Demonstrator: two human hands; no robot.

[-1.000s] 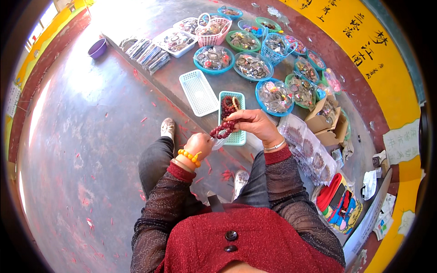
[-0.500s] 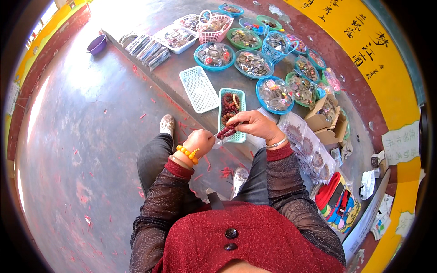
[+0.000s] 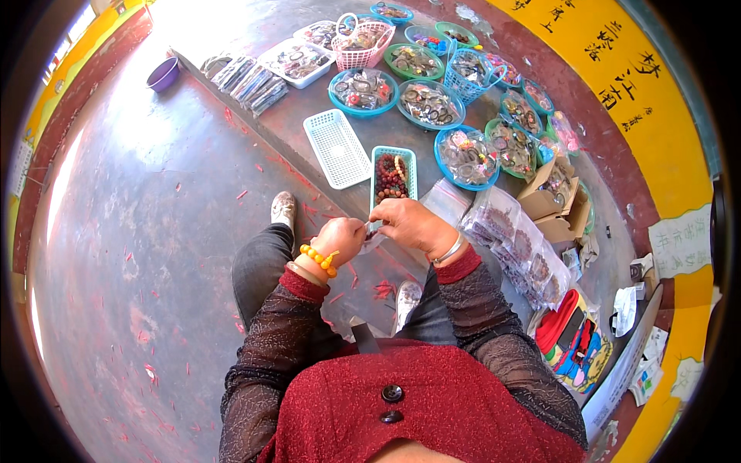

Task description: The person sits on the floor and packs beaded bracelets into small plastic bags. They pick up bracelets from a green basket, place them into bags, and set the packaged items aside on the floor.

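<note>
My left hand [image 3: 343, 236] is closed, its thumb and finger pinching a small clear plastic bag [image 3: 372, 241]. My right hand [image 3: 417, 226] meets it from the other side, fingertips pinched together at the bag's upper edge. The bag is mostly hidden by my fingers, and I cannot make out its contents. Just beyond my hands stands a narrow mint-green basket [image 3: 412, 160] holding dark red bead bracelets [image 3: 390, 179] and one pale beaded strand. My right hand covers the basket's near end.
A white-green basket [image 3: 337, 150] lies left of the bead basket. Farther off are several round baskets of bagged goods, like the blue one [image 3: 466, 158], and a pink basket [image 3: 363, 47]. Bagged bracelets [image 3: 521, 251] lie right, near open cardboard boxes [image 3: 557, 204]. A raised floor edge [image 3: 270, 148] runs diagonally.
The dark red bead bracelet pinched in my right hand has gone from sight at the bag. My right hand has come lower and closer to my left, which stays nearly in place.
</note>
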